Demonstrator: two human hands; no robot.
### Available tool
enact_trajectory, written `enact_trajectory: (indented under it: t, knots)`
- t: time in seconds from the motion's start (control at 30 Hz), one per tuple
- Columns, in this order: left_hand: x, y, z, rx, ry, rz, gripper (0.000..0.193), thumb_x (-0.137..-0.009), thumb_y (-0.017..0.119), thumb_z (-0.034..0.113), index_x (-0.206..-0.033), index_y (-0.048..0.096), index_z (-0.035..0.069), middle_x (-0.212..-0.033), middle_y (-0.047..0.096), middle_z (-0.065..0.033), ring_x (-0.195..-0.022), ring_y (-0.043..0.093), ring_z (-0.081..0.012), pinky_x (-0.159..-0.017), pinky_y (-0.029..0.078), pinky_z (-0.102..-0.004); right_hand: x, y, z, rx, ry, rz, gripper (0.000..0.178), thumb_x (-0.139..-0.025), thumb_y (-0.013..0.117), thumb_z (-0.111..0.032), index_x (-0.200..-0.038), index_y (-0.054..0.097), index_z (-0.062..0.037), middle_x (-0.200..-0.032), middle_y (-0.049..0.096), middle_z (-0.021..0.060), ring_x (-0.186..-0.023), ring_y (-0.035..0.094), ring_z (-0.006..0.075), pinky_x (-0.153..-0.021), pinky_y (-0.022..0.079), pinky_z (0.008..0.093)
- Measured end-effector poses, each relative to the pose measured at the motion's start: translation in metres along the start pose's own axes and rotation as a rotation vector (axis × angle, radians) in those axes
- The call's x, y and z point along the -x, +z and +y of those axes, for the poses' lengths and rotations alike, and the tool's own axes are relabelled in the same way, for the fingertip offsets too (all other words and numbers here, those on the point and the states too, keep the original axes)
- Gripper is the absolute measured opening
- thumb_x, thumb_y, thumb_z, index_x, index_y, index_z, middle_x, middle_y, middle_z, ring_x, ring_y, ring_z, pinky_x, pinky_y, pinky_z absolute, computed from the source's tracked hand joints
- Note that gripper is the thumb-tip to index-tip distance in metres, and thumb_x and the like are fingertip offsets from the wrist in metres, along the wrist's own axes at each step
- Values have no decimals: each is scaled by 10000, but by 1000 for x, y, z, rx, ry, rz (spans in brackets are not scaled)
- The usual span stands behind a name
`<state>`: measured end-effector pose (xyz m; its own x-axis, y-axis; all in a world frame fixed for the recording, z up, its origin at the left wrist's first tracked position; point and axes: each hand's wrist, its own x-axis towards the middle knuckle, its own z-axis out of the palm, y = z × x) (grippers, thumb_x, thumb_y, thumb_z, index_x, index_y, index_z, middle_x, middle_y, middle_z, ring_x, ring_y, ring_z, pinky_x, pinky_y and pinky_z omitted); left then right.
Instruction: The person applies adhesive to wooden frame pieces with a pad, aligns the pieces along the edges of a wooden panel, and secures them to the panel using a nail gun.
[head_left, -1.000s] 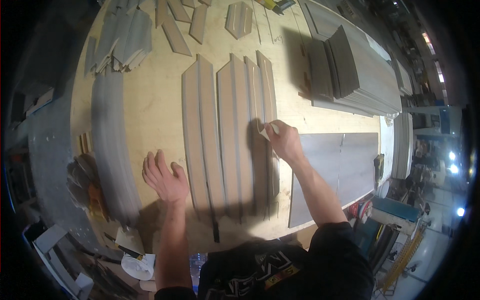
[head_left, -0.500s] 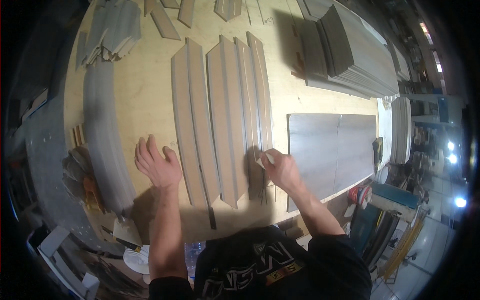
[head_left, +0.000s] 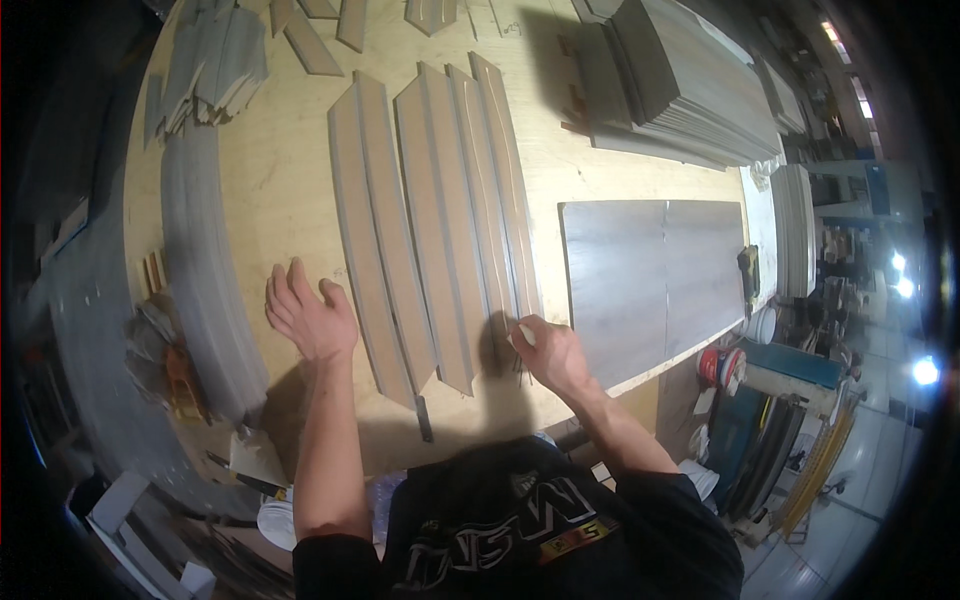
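Note:
My right hand is closed around a small pale glue applicator, mostly hidden by the fingers. It sits over the near end of the rightmost brown strips, which carry thin whitish beads along their length. To their left lie more long brown strips with grey edges and slanted ends, side by side. My left hand is open, fingers spread and empty, beside the leftmost strip. Whether it touches the tabletop I cannot tell.
Grey panels lie at the right, with a tall stack of grey boards behind. Long grey strips are piled at the left. Short brown pieces lie at the far edge. A dark tool rests by the right edge.
My right hand has moved slightly nearer to me along the right strips. My left hand stays open beside the strips. The whole view has shifted a little.

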<state>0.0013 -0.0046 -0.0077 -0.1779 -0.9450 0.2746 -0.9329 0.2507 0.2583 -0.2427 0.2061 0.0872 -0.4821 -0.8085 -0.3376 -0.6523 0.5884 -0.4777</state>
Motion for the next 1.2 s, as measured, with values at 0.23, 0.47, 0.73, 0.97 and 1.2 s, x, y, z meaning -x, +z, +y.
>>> enact_trajectory:
  t: [0.23, 0.47, 0.73, 0.97, 1.2]
  knots:
    - [0, 1, 0, -11, 14, 7, 526, -952, 554, 221, -1440, 473, 40, -1500, 426, -220, -1418, 360, -404, -1159, 248, -566, 18, 9, 0, -8, 23, 75, 254, -962, 678, -273, -989, 704, -22, -638, 657, 200, -609, 691, 367, -584, 550, 446]
    - [0, 1, -1, -9, 22, 24, 535, -952, 551, 235, -1442, 466, 38, -1502, 425, -219, -1418, 355, -400, -1164, 242, -565, 38, 23, 3, -119, 125, 166, 336, -964, 648, -363, -953, 702, -31, -748, 695, 254, -680, 709, 416, -590, 552, 491]
    - [0, -12, -14, -40, 18, -15, 526, -977, 576, 252, -1456, 467, 63, -1498, 427, -209, -1366, 426, -360, -1147, 305, -532, 65, -30, -15, -1084, 523, 393, 426, -1023, 578, -438, -826, 635, -65, -691, 607, 24, -468, 478, 119, -457, 372, 263]
    - [82, -109, 34, 1391, 73, -1017, 494, -993, 661, 198, -1436, 493, 60, -1274, 588, -108, -1098, 600, -186, -998, 498, -358, 92, -33, -32, -2182, 366, 333, 438, -1035, 547, -493, -709, 500, -204, -500, 344, -91, -401, 279, 42, -402, 238, 225]
    - [111, -177, 117, 1195, 173, -1240, 231, -957, 716, 121, -1156, 625, 47, -1063, 667, -59, -913, 662, -133, -740, 527, -291, 85, -3, -68, -2171, 422, 300, 434, -1014, 541, -559, -798, 534, -182, -571, 383, -63, -499, 383, 79, -460, 328, 234]
